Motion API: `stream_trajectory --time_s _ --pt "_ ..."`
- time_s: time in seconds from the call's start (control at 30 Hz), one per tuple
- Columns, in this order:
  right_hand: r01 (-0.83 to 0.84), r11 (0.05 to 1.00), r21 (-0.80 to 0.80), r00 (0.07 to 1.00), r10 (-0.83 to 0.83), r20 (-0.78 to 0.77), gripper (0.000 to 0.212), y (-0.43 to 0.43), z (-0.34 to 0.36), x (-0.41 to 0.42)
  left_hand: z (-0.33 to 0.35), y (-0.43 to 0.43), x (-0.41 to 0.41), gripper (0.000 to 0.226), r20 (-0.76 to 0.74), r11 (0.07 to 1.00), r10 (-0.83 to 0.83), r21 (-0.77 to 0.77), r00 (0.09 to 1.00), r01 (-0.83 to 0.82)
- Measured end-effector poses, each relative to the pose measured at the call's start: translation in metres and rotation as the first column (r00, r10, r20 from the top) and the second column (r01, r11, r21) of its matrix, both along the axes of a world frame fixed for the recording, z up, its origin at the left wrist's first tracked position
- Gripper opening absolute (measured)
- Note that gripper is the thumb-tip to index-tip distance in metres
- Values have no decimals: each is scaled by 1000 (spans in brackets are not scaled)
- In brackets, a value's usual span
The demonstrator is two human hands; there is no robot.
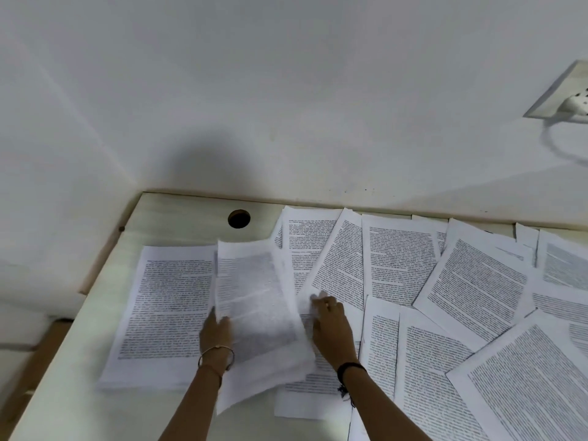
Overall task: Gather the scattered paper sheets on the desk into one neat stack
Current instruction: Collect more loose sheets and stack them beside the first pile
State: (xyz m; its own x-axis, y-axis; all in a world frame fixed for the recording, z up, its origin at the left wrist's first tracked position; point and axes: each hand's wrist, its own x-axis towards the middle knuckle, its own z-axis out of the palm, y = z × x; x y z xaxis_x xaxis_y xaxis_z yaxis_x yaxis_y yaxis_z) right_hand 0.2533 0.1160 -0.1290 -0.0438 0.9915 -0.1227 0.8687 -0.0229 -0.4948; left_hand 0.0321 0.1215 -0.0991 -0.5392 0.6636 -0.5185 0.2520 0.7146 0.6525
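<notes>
head: sheet (257, 307) in left hand (217, 332)

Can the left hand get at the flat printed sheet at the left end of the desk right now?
Probably yes: that white printed paper sheet lies mostly uncovered right beside the left hand. But the hand holds a lifted, blurred sheet, so it isn't free.
</notes>
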Motion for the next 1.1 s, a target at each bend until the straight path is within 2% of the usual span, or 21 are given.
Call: stream_trajectory --time_s 0.1,0.17,0.3,0.4,0.67,0.8,0.9,0.97,1.03,1.1 --pt "-7 1000 -19 1000 7 -2 64 14 6 -9 11 -2 -30 40 -118 990 122 79 985 -114" --pt "-90 988 -130 996 92 15 76 22 7 -20 17 -4 -48 39 -166 983 174 87 971 -161" --pt "-201 944 -261 945 257 204 104 34 2 -53 21 -14 -69 38 -204 981 193 74 960 -181" --pt "-180 952 -248 895 263 360 119 39 -5 -74 13 -23 -77 40 -200 979 204 60 958 -195" --pt "-212 925 -316 823 343 453 101 56 -3 -99 2 -27 -83 42 -216 978 210 26 954 -209" --pt "-307 914 -264 788 400 468 97 59 -4 -95 0 -25 -85 42 -210 978 207 22 955 -207" --pt "-251 919 -304 757 382 529 93 60 1 -92 -2 -24 -86 43 -207 979 203 21 957 -204" --pt "-232 923 -306 734 373 568 83 63 -1 -89 -2 -25 -88 43 -204 982 187 22 961 -187" --pt "-236 943 -236 816 324 480 66 68 4 -83 -3 -26 -90 43 -198 987 163 23 967 -161" --pt "-152 978 -143 955 182 236 60 70 6 -71 -5 -26 -88 42 -168 991 132 24 977 -130"
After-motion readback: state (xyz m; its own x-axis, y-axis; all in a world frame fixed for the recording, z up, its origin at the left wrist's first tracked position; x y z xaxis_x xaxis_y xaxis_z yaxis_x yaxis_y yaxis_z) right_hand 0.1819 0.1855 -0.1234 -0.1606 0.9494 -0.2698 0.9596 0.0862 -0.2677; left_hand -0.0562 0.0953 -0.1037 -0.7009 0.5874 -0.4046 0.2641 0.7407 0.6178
